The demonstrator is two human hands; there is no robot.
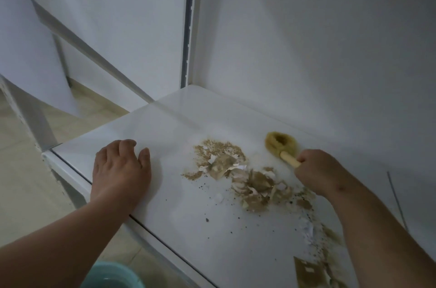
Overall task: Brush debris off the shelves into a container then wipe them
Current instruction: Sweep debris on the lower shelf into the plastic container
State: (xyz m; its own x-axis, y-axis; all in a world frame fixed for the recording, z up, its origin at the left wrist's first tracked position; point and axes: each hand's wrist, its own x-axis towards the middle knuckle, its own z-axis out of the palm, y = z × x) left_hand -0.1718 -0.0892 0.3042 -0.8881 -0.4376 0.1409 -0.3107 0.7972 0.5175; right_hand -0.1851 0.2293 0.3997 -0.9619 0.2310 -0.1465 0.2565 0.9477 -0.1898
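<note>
A white glossy shelf [179, 122] fills the middle of the view. A pile of brown crumbs, flakes and paper scraps, the debris [238, 176], lies across its centre and trails toward the lower right. My right hand [318, 172] grips the pale wooden handle of a small brush [280, 143], whose yellowish bristle head rests on the shelf just right of the debris. Resting flat on the shelf near its left front edge is my left hand [121, 169], fingers spread, holding nothing. A light blue container [113, 276] shows partly at the bottom edge, below the shelf front.
White walls enclose the shelf at the back and right. A white metal upright [188, 28] stands at the back left corner. Beige floor tiles [21, 193] lie to the left, beside a white cabinet [28, 39].
</note>
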